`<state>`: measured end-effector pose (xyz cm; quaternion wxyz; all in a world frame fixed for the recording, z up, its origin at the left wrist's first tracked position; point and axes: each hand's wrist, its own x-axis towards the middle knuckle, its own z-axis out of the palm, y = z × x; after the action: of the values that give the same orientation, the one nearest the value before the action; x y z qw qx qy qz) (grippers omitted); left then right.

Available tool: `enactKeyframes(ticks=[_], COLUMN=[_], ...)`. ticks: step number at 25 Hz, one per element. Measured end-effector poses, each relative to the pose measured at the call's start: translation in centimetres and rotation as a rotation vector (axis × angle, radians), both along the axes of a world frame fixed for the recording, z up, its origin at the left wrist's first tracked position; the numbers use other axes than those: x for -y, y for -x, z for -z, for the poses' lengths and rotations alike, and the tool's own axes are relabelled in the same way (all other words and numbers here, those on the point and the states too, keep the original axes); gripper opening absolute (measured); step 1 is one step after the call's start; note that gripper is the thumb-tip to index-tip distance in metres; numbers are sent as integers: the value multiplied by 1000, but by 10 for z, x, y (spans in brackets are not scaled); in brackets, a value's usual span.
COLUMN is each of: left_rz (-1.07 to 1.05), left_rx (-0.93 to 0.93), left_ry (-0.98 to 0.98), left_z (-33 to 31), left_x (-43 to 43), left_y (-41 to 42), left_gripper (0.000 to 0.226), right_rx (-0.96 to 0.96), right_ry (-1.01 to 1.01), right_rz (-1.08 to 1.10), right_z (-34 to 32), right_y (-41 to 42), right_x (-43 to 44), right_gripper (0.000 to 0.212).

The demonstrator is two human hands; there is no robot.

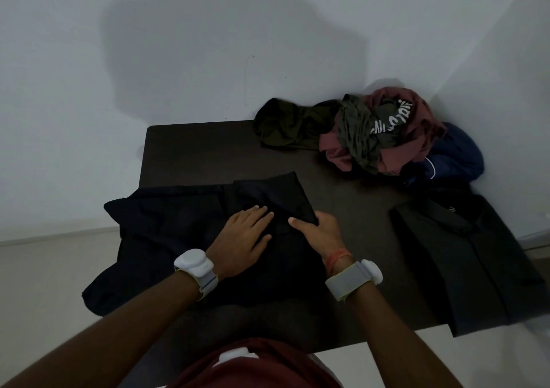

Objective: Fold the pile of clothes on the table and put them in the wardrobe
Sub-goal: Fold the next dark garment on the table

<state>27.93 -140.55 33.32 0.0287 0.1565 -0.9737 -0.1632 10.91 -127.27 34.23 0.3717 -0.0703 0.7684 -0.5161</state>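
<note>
The job is only just begun. One dark folded piece lies flat at the right side of the counter. A pile of green, red and blue clothes sits at the back right, not folded yet. No wardrobe shows. A black shirt lies spread at the near left, hanging partly over the edge. The left hand lies flat on it, fingers straight, pressing down. The right hand, just beside it, pinches a folded flap, thumb on top.

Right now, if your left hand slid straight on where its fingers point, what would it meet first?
Likely the folded flap of the black garment ahead of the left hand; the clothes pile lies farther.
</note>
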Motion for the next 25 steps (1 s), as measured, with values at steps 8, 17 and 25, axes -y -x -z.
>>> enactKeyframes(ticks=[8,17,25], left_rz=[-116,-251,-890], left_rx=[-235,-168,-5], left_ry=[32,14,-95], left_z=[-34,-10,20], left_x=[1,24,96], left_y=[3,-35,-143], left_gripper=[55,59,69], right_rx=[-48,98,84], right_ry=[267,193,143], right_rz=[-35,29,37], right_z=[-51,-38,-28], right_y=[0,5,6], right_x=[15,18,21], right_gripper=[17,18,20])
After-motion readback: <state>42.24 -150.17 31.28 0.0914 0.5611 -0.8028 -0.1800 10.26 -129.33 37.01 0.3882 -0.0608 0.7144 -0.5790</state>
